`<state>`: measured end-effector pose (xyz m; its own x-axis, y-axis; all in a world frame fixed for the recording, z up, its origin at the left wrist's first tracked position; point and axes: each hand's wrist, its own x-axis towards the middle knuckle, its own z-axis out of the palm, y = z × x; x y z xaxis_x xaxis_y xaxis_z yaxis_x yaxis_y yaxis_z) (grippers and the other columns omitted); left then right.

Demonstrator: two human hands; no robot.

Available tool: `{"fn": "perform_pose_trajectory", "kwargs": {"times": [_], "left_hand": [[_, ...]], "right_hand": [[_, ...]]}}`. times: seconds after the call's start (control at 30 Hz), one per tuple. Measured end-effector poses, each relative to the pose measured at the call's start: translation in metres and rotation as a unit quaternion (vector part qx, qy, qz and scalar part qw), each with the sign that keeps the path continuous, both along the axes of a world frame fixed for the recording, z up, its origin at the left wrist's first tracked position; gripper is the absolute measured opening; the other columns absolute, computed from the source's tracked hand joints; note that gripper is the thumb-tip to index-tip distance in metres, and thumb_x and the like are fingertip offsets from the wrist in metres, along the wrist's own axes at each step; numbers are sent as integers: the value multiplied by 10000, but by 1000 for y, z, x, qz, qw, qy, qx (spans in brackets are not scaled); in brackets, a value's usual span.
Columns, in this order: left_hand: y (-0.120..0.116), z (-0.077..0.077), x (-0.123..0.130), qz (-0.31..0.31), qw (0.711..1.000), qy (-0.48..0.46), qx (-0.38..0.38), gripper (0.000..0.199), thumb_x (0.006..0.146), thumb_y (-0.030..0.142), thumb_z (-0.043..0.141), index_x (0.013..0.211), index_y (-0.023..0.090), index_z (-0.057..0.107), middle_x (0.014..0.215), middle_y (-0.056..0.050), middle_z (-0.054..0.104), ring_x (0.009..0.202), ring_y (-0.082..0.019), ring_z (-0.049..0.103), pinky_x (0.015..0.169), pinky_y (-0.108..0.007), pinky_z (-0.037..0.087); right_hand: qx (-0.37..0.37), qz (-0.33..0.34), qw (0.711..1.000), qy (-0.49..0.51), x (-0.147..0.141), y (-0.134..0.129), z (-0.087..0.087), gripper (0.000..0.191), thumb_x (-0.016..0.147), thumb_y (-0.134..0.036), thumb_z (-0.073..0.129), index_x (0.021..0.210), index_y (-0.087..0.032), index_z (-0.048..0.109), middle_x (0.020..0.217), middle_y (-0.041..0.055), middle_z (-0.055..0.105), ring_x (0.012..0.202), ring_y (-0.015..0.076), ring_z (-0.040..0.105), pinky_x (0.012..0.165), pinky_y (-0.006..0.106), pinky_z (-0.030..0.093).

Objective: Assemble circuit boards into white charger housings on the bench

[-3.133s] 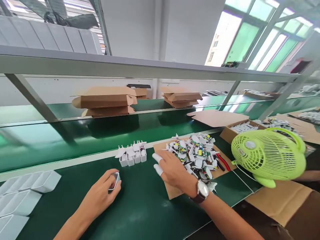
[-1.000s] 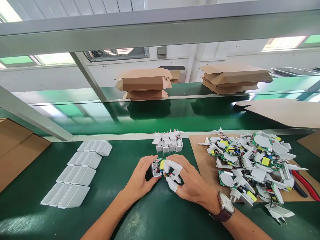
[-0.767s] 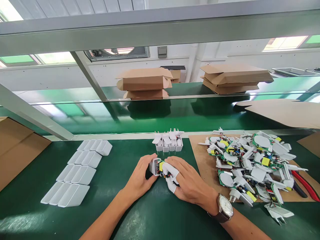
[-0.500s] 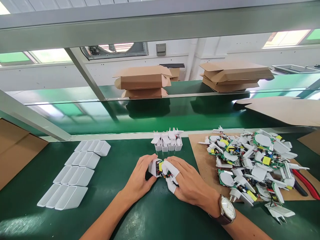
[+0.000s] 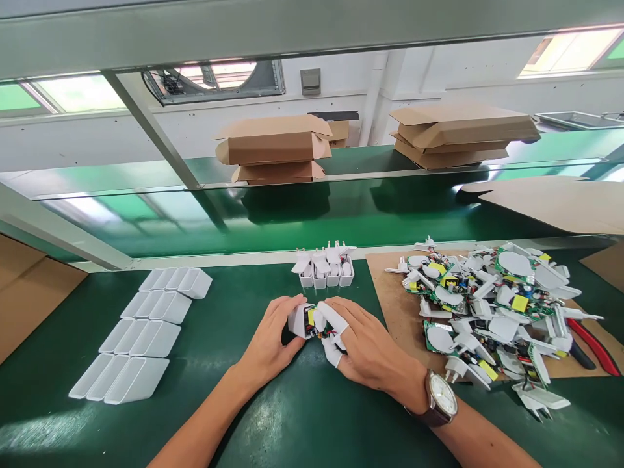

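Note:
My left hand (image 5: pixel 273 335) grips a white plastic charger housing (image 5: pixel 297 321) just above the green bench, its open end turned to the right. A circuit board (image 5: pixel 311 317) with a yellow part and thin wires sits partly inside that opening. My right hand (image 5: pixel 363 341), with white finger covers on thumb and forefinger, pinches the board's right end. The fingers hide most of that end. Just beyond my hands, several white housings (image 5: pixel 319 281) stand in a row, with plug pieces and boards in their tops.
Rows of white housings (image 5: pixel 139 338) lie at the left. On a brown cardboard sheet (image 5: pixel 390 305) at the right is a heap of circuit boards and plug pieces (image 5: pixel 487 305), beside red-handled pliers (image 5: pixel 597 351). Cardboard boxes (image 5: pixel 273 143) rest on the rear shelf.
The board appears slightly deeper in the housing, as my right hand has edged left toward my left hand. The whole view has shifted a little with the head.

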<state>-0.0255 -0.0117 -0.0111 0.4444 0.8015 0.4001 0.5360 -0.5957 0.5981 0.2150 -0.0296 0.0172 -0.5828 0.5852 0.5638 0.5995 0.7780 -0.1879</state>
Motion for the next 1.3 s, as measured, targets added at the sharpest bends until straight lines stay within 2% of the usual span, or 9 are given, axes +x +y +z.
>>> {"fn": "perform_pose_trajectory", "kwargs": {"times": [0.23,0.43,0.67,0.9,1.1,1.3], "left_hand": [[1,0,1,0,1000,3,22,693,920,133,637,1524,310,348,1371,-79,635,1270,-255,565,1045,-440,541],[1,1,3,2,1000,9,27,677,924,143,647,1516,297,355,1365,-86,633,1259,-265,557,1040,-453,538],[1,4,3,-11,999,20,32,600,927,140,633,1468,274,412,1346,-89,637,1240,-266,551,1040,-458,531],[-1,2,7,-23,999,12,20,561,944,178,646,1452,273,428,1338,-90,643,1239,-265,556,1053,-470,519],[0,2,6,-13,1000,19,17,560,942,179,648,1451,271,433,1346,-90,645,1241,-267,563,1045,-461,521],[0,2,4,-10,999,20,24,566,942,186,656,1453,278,429,1351,-83,646,1246,-263,561,1054,-456,517]], "right_hand": [[-3,3,1000,-3,1,1,2,518,825,-52,501,1340,-91,536,1285,207,644,1270,343,584,1017,542,593],[-4,1,1000,1,2,4,3,555,810,-33,509,1362,-80,521,1281,214,651,1261,341,588,1020,543,588],[8,7,1000,-9,3,6,8,480,880,-74,501,1360,-49,510,1267,229,653,1231,341,603,989,529,606],[-19,22,999,-14,2,5,6,452,847,-62,531,1297,-64,571,1276,219,643,1252,336,590,1026,513,588],[-40,7,999,4,3,5,12,583,871,-78,516,1450,-97,448,1255,184,661,1199,318,619,992,512,609],[-29,15,999,-3,5,5,14,617,874,-67,517,1481,-97,414,1282,194,650,1243,324,600,996,517,607]]}}
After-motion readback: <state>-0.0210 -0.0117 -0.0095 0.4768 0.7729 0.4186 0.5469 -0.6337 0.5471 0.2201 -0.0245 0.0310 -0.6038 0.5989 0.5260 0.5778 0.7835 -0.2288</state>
